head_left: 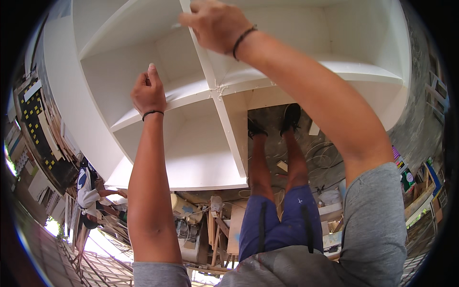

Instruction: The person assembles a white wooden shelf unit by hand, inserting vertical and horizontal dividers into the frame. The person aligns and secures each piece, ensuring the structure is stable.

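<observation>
A white shelf unit (186,98) with several square compartments fills the upper part of the head view. My left hand (148,92) is closed with its thumb pointing up, in front of a left compartment; the inside of its fingers is hidden. Higher up, my right hand (217,27) is closed in front of the upright divider (202,57), its fingertips slightly blurred. Whatever either hand may hold does not show. Pale, rough residue (220,90) marks the joint where the divider crosses a shelf board.
My shod feet (290,117) stand on the grey floor beside the unit's lower right opening. Thin cables (325,155) and a small wood block (282,165) lie nearby. Wood pieces and tools clutter the area behind me. Another person (89,193) is at the far left.
</observation>
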{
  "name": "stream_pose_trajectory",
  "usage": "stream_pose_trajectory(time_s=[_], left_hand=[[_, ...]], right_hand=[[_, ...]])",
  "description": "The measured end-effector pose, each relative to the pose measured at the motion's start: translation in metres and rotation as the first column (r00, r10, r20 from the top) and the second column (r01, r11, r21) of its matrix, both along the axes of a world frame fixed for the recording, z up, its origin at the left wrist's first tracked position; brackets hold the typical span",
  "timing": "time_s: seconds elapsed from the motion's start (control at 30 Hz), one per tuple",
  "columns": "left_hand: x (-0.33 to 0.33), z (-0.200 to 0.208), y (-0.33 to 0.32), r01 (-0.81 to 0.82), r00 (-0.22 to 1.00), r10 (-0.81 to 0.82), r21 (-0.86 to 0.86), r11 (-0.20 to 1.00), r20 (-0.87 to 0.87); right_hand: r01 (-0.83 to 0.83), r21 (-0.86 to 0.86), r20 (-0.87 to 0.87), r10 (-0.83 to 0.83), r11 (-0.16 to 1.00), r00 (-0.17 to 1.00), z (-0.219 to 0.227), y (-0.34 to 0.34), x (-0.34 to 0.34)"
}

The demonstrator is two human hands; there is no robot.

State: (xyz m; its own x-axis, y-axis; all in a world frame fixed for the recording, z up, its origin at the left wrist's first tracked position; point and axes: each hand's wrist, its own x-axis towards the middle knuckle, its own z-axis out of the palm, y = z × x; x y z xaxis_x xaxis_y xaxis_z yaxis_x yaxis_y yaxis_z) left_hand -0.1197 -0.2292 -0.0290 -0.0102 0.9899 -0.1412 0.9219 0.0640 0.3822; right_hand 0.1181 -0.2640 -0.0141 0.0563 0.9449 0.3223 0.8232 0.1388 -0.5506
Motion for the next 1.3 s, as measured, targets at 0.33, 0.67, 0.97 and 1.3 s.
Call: stream_pose_trajectory(time_s=[0.33,0.67,0.97,1.3], left_hand=[[0.003,0.01,-0.002,0.001,0.998,0.001,0.024,1.0,-0.065],[0.006,0.009,-0.003,-0.01,0.999,0.01,-0.007,1.0,-0.031],[0.006,0.005,-0.004,-0.001,1.0,0.001,0.031,1.0,-0.019],[0.002,0.006,-0.003,0.013,1.0,-0.012,0.05,0.999,-0.023]], right_hand=[[-0.19,-0.061,0.02,0.191,0.98,0.981,0.028,-0.078,-0.027],[-0.258,-0.085,0.047,0.263,0.962,0.964,0.011,-0.095,-0.034],[-0.011,0.019,0.114,0.009,1.0,0.993,-0.001,-0.023,-0.003],[-0.152,-0.023,0.062,0.153,0.988,0.986,0.018,-0.062,-0.023]])
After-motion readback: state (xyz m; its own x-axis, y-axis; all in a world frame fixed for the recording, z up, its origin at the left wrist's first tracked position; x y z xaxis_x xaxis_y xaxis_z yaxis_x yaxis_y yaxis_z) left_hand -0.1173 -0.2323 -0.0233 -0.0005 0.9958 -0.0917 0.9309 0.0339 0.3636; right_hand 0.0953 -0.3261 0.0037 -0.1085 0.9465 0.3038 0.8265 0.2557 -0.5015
